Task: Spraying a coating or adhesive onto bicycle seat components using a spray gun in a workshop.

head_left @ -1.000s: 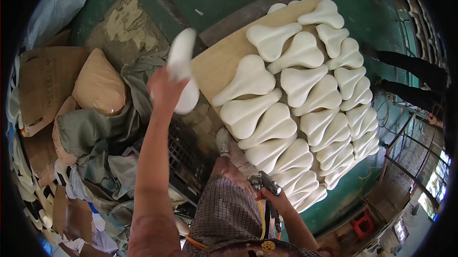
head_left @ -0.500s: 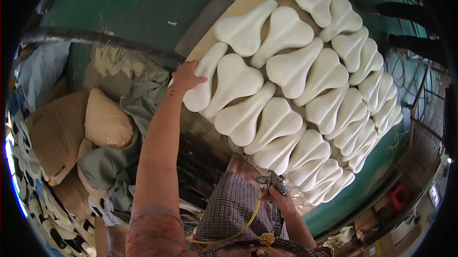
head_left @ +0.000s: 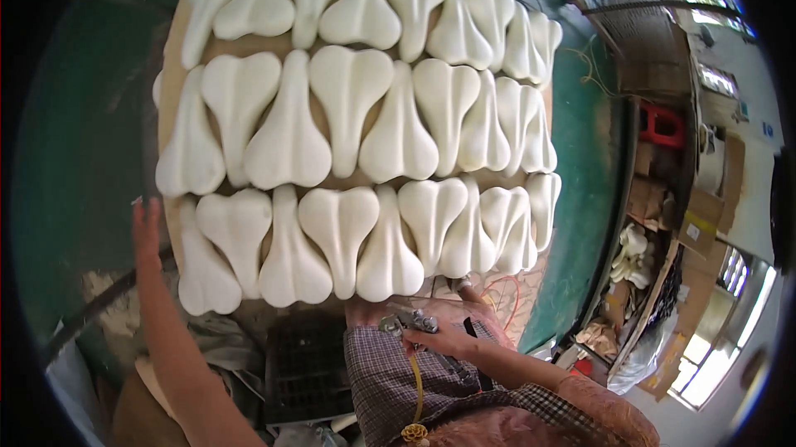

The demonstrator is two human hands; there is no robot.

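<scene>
White foam bicycle saddle pads lie in three rows on a tan board, their wide and narrow ends alternating. My left hand is raised just beyond the board's left edge, apart from the pads. Its fingers are stretched out, and a tiny whitish bit shows at one fingertip. Close to my lap, below the nearest row, my right hand grips a metal spray gun. A yellow hose runs down from the gun over my checked apron.
Below the board stands a black slatted crate, with grey cloth beside it. A dark bar crosses the lower left. Shelves on the right hold cardboard and a red plastic item. Green floor surrounds the board.
My left hand has come off the corner pad and moved out past the board's left edge. The view has turned, so the rows now run level. The spray gun stays in my right hand.
</scene>
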